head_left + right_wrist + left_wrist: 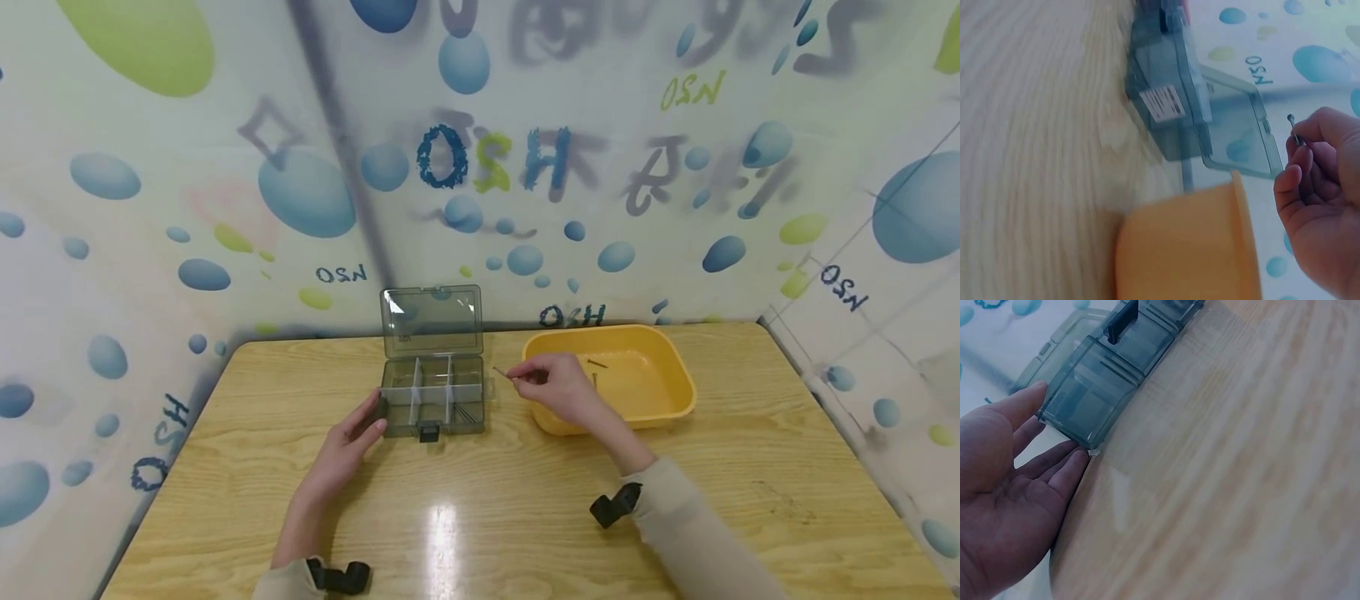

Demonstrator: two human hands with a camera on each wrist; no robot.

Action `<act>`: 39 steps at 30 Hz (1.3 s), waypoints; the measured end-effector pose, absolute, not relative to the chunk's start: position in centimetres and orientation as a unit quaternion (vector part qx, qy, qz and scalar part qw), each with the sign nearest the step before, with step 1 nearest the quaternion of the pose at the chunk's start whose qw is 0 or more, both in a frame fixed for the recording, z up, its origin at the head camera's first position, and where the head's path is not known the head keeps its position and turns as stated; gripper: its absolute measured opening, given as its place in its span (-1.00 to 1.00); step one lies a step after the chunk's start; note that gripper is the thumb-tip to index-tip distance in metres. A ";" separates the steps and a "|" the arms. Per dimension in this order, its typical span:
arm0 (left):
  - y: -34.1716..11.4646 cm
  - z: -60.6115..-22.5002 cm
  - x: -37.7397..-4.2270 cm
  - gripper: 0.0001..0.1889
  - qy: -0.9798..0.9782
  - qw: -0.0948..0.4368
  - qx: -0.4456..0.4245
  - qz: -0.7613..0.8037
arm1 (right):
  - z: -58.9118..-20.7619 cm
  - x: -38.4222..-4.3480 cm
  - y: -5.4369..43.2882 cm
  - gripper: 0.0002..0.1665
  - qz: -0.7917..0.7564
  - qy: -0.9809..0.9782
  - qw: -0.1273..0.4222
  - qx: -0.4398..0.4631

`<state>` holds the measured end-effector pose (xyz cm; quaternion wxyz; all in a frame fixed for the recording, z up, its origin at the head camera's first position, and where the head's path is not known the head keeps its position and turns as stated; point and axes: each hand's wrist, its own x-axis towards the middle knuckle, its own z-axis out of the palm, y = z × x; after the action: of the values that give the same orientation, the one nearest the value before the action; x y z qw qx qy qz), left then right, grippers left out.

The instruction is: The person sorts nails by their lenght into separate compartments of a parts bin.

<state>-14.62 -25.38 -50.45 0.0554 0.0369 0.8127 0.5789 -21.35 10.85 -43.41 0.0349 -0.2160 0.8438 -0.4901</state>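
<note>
My right hand (558, 385) pinches a small screw (1292, 125) between thumb and fingertips, over the left rim of the yellow bin (684, 392). The screw points left toward a grey translucent organizer box (432, 392) with its lid (432, 321) raised. Several thin screws (465, 414) lie in the box's front right compartment. At the box's left side rests my left hand (348, 446), its fairly straight fingers along the wall and thumb at the front corner. Inside the bin lie loose screws (597, 363); the right hand hides part of its left side.
The wooden table (525, 517) carries the box and bin side by side near its back edge. A printed wall sheet (300, 275) rises right behind them. A black latch (429, 432) sticks out at the box's front. The box's right side bears a white label (1162, 103).
</note>
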 end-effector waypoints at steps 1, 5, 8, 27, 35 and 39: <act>-25.4 -50.5 -14.6 -0.35 0.813 0.056 0.037 0.579 | -43.6 -21.3 10.5 -0.85 -0.493 0.842 0.032 -0.218; -25.4 -50.5 -14.6 -0.34 0.812 0.057 0.036 0.579 | -43.9 -20.9 9.3 -0.84 -0.480 0.844 0.025 -0.238; -25.5 -50.5 -14.6 -0.34 0.812 0.059 0.034 0.579 | -44.0 -20.6 8.4 -0.82 -0.453 0.853 0.024 -0.257; -25.3 -50.5 -14.7 -0.35 0.808 0.054 0.038 0.586 | -44.9 -20.4 5.0 -0.78 -0.419 0.866 0.047 -0.267; -25.3 -50.2 -14.6 -0.34 0.810 0.054 0.037 0.582 | -44.7 -20.3 5.7 -0.79 -0.432 0.864 0.050 -0.252; -25.3 -50.2 -14.6 -0.34 0.809 0.055 0.036 0.584 | -44.4 -20.4 6.4 -0.79 -0.441 0.862 0.052 -0.245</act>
<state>-14.61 -25.27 -50.19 0.0552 0.0357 0.8093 0.5836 -20.36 6.35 -44.44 0.0517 -0.2454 0.8620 -0.4405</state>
